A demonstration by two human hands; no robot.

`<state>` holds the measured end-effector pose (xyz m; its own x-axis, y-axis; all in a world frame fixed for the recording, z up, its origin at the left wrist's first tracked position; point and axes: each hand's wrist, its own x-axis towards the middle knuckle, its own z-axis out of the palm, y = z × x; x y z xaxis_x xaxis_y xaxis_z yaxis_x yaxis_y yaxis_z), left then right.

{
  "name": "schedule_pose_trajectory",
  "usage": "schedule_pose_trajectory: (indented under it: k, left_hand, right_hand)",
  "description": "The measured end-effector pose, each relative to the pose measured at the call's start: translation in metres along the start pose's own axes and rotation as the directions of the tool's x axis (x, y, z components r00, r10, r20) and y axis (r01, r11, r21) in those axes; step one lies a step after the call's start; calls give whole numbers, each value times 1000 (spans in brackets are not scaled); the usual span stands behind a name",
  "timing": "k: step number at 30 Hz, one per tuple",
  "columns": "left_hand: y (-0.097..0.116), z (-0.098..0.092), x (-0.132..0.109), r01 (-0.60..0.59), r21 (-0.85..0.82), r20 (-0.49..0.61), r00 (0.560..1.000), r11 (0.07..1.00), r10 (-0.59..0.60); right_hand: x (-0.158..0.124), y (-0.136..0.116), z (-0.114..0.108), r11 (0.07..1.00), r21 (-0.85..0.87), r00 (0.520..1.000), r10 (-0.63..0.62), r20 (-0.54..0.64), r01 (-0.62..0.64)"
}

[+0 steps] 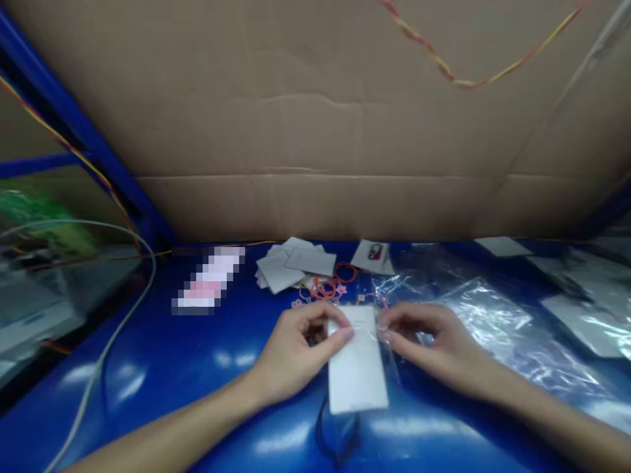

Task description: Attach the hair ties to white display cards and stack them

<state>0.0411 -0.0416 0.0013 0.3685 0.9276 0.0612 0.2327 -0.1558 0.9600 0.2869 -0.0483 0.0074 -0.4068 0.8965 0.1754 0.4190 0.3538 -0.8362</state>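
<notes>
A white card in a clear plastic sleeve [359,371] lies on the blue table [197,368] between my hands. My left hand [300,348] pinches its top left corner, fingers curled. My right hand [428,338] pinches the sleeve's right edge near the top, fingers closed on the plastic. Just beyond the card lie orange rubber bands [331,284] and a small pink star shape [341,289].
A stack of white cards [290,266] and a printed card [373,255] lie at the back. Clear plastic bags [497,322] cover the right side. A cardboard wall [315,131] stands behind. A grey cable [116,328] runs down the left; blue frame bars stand there.
</notes>
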Motion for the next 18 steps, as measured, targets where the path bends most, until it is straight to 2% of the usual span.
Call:
schedule_pose_trajectory:
  k: [18]
  left_hand:
    - [2,1,0,0,19,3,1000,1000,-1]
  right_hand:
    - [-1,0,-1,1000,9,999,14,35,-14]
